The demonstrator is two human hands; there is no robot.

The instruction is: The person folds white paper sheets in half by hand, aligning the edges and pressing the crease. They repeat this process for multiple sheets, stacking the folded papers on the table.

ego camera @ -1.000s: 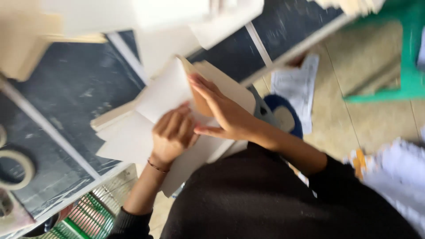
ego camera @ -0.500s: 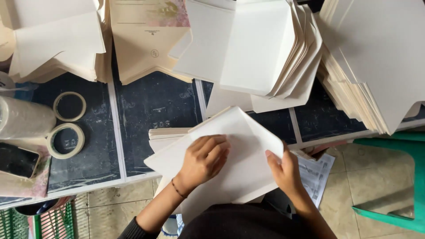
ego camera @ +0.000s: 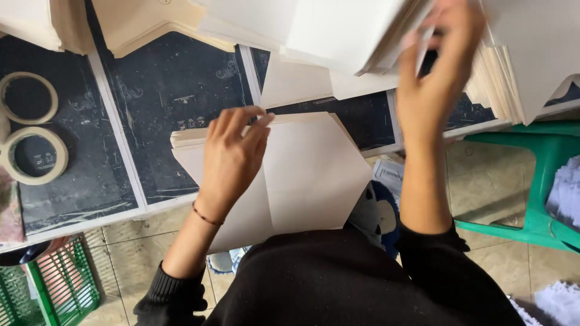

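My left hand [ego camera: 232, 154] rests on a folded cream paper sheet [ego camera: 308, 175] that tops a small stack at the near edge of the dark table [ego camera: 163, 90]. Its fingertips touch the sheet's far edge. My right hand [ego camera: 438, 66] is raised farther back, blurred, with its fingers at the edge of a fanned pile of cream sheets [ego camera: 338, 30]. Whether those fingers pinch a sheet I cannot tell.
Two rolls of masking tape [ego camera: 33, 154] lie at the table's left. A tall stack of cream sheets [ego camera: 531, 54] stands at the right, another [ego camera: 36, 21] at the far left. A green plastic stool [ego camera: 538, 181] and a green crate [ego camera: 36, 290] stand on the tiled floor.
My right hand left the folded sheet and rose to the fanned pile behind it. My left hand stayed on the sheet, which now lies flatter on the stack. The view shifted.
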